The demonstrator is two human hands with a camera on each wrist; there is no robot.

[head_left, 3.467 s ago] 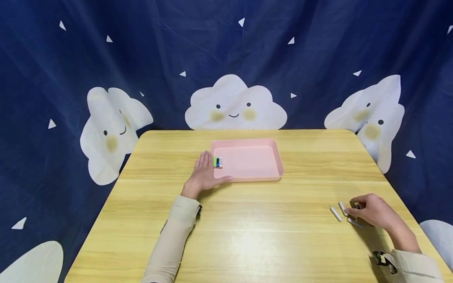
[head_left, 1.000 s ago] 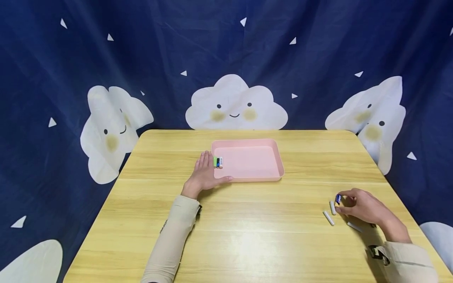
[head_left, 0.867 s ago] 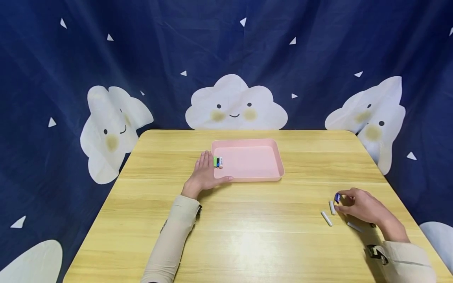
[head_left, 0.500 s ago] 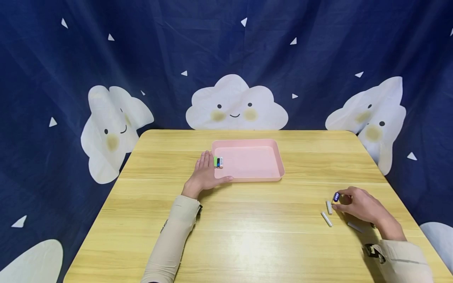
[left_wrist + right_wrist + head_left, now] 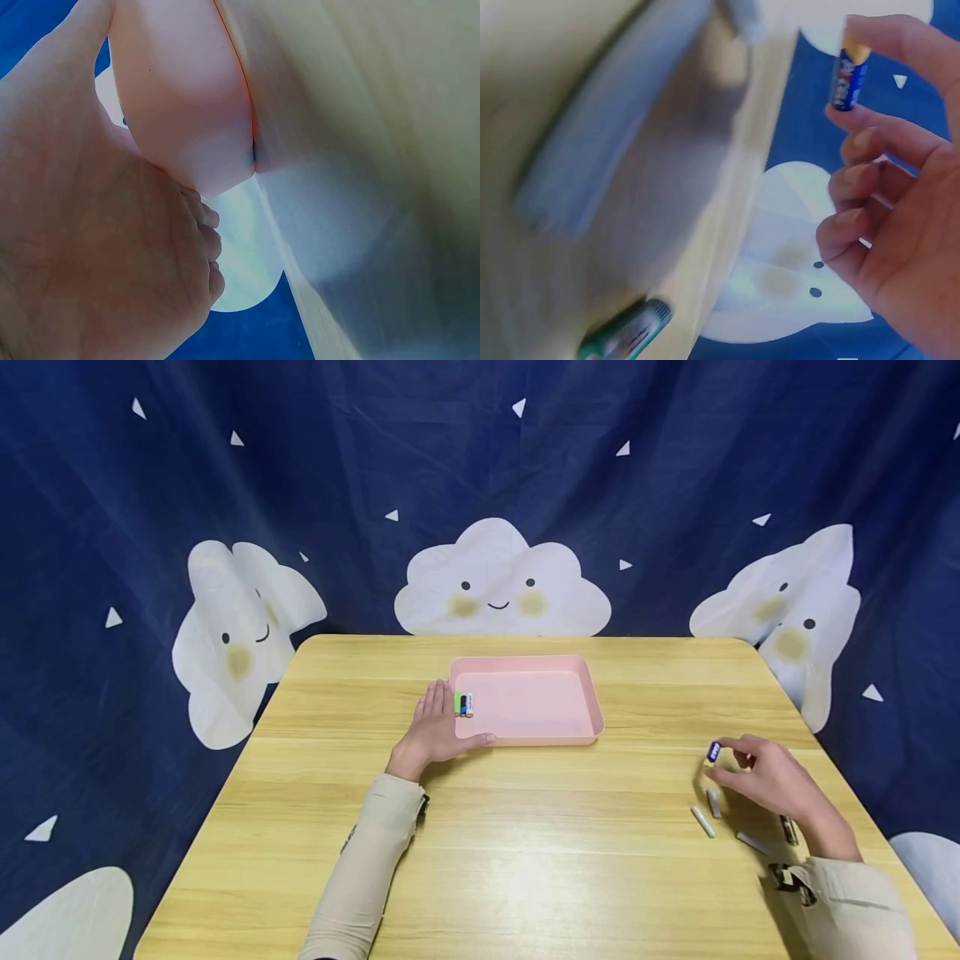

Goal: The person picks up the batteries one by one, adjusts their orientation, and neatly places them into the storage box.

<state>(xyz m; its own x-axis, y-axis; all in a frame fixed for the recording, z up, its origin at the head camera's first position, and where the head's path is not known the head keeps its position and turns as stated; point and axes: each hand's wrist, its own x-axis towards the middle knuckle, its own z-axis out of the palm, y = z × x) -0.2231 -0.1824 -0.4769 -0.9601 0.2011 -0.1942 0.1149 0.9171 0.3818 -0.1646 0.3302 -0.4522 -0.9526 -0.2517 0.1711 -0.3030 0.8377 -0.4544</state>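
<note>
A small blue-and-yellow battery is pinched end to end between the thumb and index finger of my right hand, raised over the table's right side. The right wrist view shows the battery with my other fingers curled beneath. Near that hand lie white chalk-like sticks, and a dark battery, green in the right wrist view, rests beside the wrist. My left hand lies straight-fingered along the left end of a pink tray, its thumb at the front rim. Inside, several batteries stand side by side.
The wooden table has rounded back corners. A dark blue curtain printed with white clouds hangs behind it and round both sides.
My right hand has picked up the blue-and-yellow battery and raised it. The chalk-like sticks nearby have shifted slightly, and the dark battery shows more. My left hand and the tray stay put.
</note>
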